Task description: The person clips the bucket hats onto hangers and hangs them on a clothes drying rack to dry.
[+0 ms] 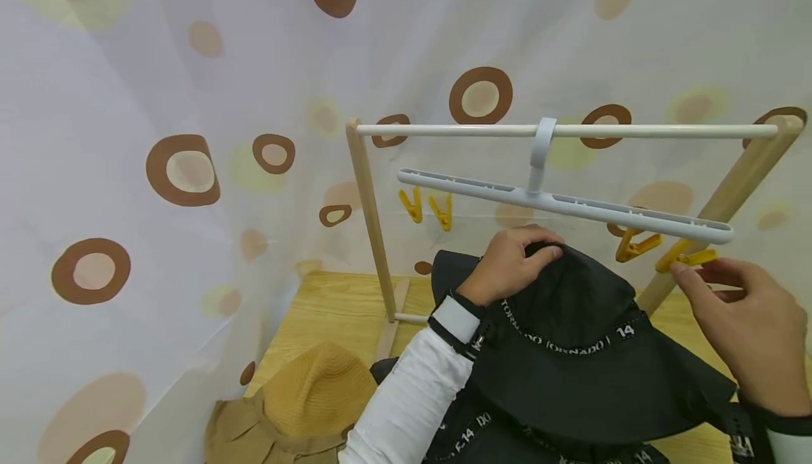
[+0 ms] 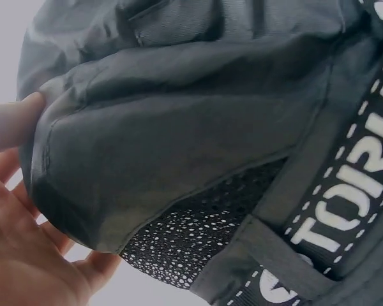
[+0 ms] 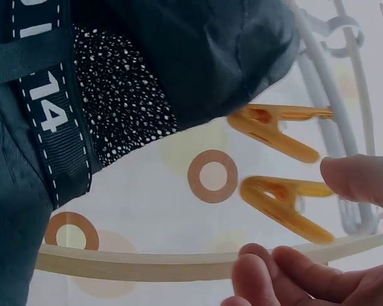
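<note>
My left hand (image 1: 510, 259) grips the crown of a black wide-brimmed hat (image 1: 558, 379), thumb in front, and holds it up below the hanger. White lettering and a "14" run along the hat's band; a speckled mesh panel (image 2: 185, 239) shows in the left wrist view. Over the hat hangs a pale hanger (image 1: 469, 183) with yellow clips. My right hand (image 1: 755, 316) is at the rightmost clip (image 1: 675, 258), the thumb right by one of its arms and the fingers apart below it, as the right wrist view shows. Beside that is another clip (image 3: 274, 131).
The hanger hooks over the white rail (image 1: 444, 130) of a wooden-legged rack (image 1: 371, 224). Two more yellow clips (image 1: 442, 211) dangle from its left end. A tan hat (image 1: 320, 390) lies on the wooden table (image 1: 304, 316) at left, with more black fabric (image 1: 469, 429) under the held hat.
</note>
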### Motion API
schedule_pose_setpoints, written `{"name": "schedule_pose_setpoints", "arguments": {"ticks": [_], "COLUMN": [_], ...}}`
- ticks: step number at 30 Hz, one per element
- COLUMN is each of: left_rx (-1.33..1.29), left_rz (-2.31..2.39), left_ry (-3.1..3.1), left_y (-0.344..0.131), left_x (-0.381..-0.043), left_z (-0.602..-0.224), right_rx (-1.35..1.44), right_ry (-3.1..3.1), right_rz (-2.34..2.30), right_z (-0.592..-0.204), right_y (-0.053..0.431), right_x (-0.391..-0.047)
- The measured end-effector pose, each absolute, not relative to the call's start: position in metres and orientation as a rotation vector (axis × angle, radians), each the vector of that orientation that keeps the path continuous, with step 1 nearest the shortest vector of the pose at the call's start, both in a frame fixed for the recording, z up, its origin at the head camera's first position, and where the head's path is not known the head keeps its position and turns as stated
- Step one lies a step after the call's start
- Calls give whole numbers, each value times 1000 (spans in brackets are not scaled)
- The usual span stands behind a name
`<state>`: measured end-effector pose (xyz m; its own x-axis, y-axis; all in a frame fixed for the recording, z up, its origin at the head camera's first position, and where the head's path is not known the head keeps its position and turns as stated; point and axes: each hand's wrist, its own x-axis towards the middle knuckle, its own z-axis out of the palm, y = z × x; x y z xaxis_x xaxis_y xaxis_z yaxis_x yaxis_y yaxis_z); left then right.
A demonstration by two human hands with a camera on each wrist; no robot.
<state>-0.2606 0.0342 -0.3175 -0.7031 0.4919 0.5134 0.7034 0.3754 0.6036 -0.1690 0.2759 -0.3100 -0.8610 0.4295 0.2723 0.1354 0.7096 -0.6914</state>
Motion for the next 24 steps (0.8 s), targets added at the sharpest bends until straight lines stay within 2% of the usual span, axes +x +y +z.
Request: {"name": "schedule_pose_setpoints", "arguments": {"ticks": [13,20,24], "left_rx": [-850,-854,-979], "left_rz": [-1363,-1379,-1444], "left_ry": [-2495,-2571,-2416], "left_y": [54,62,63], "left_x": [-296,-318,-333], "left_z": [-325,-321,-313], "right_rx": [-406,-368,-353], "right_ry": [-2169,-2043,-2037], "right_rz": [922,980,1052], "right_z": [-309,-308,-311], "right_y": [272,272,270], "right_x": [-179,-181,-182]}}
